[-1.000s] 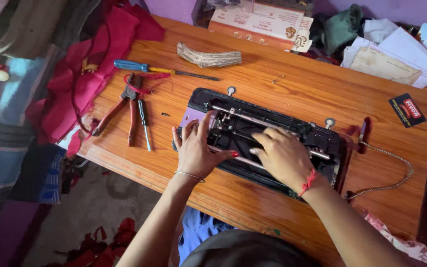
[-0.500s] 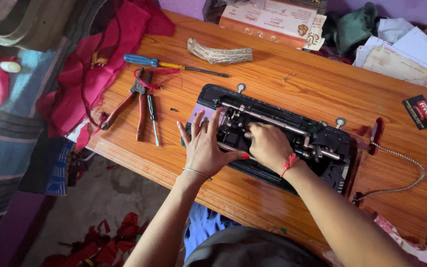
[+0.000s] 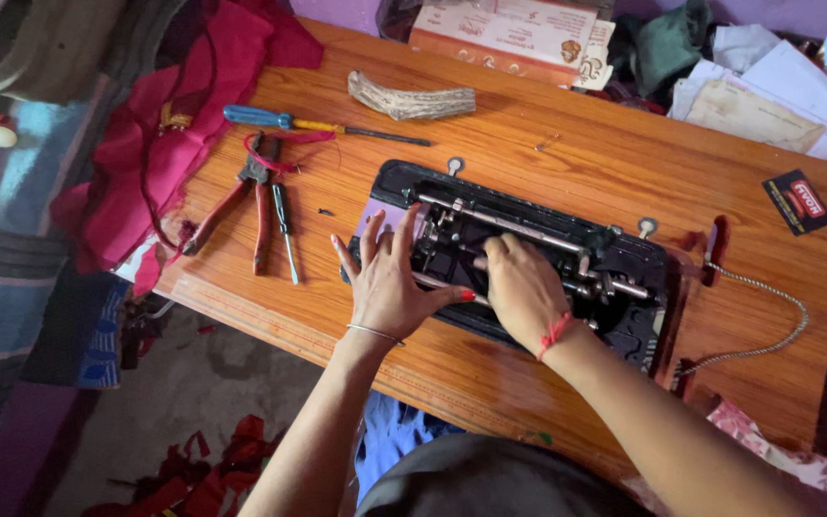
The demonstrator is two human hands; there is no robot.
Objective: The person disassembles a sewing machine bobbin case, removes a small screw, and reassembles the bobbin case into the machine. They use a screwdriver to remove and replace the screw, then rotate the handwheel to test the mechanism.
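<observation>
Overturned black sewing machine [image 3: 528,263] lying in its recess at the centre of the desk [image 3: 567,153], underside mechanism exposed. Left hand [image 3: 390,287], fingers spread flat, braces its left end, grasping nothing. Right hand [image 3: 521,287] curls into the linkage; whether it pinches a part cannot be told. Risk: fingertips caught should the rods shift.

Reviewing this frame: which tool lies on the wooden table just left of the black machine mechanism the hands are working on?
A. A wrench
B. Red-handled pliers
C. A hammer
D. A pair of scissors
B. The red-handled pliers lie on the table left of the black mechanism, beside a small screwdriver, while the left hand and right hand rest on the mechanism.
</observation>
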